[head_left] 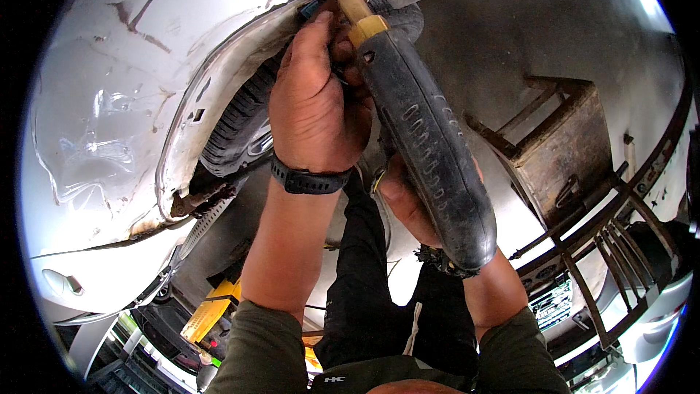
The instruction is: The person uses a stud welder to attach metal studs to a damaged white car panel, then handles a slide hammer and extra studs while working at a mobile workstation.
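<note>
One tool (pixel 430 146); perhaps two hands (pixel 317 117) (pixel 408 201) gripping

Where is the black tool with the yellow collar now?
In the head view, the black tool slants right of centre, beside the left hand, its lower part covering some of the right hand.

1 left hand (pixel 313 109), 1 right hand (pixel 407 201) (2 total), 1 tool (pixel 430 153), 1 slotted wrist strap (pixel 313 181), 2 sleeves (pixel 260 350).

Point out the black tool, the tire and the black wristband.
Black tool (pixel 430 149): head view, middle of its long body.
Tire (pixel 239 120): head view, on its tread.
Black wristband (pixel 310 180): head view, middle of its strap.
</note>
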Tool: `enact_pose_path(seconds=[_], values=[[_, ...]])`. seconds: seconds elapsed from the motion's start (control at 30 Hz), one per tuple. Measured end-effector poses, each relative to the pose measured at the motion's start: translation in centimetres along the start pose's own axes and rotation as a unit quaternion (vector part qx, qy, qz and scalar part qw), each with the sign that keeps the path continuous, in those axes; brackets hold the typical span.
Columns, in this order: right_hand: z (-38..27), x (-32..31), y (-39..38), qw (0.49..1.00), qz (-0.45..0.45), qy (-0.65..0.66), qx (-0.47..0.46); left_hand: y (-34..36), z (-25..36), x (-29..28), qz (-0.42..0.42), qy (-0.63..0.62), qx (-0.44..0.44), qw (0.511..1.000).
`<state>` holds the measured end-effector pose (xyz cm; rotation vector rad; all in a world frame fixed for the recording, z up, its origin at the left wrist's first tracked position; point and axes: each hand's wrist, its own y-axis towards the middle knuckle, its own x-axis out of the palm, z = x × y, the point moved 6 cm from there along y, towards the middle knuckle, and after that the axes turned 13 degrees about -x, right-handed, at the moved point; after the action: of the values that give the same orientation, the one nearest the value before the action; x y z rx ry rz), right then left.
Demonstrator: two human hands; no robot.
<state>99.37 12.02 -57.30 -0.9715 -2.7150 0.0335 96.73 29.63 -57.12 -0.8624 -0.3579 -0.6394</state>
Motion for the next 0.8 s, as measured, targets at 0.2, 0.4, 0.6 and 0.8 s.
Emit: enact_pose_path(seconds=[0.2, 0.4, 0.6, 0.8], values=[[0.3, 0.2, 0.0, 1.0, 0.004, 0.001, 0.013, 0.1, 0.1, 0.0, -0.033, 0.005, -0.005, 0.999], [0.3, 0.2, 0.0, 1.0, 0.006, -0.018, -0.003, -0.3, 0.1, 0.1, -0.012, -0.033, -0.006, 0.999], [0.7, 0.1, -0.4, 0.998, 0.015, -0.055, -0.033, -1.0, 0.0, -0.2, 0.083, 0.003, -0.018, 0.996], [2.5, -0.2, -3.9, 0.996, 0.009, 0.001, -0.085, -3.2, -0.7, -1.9, 0.038, -0.05, -0.103, 0.993]])
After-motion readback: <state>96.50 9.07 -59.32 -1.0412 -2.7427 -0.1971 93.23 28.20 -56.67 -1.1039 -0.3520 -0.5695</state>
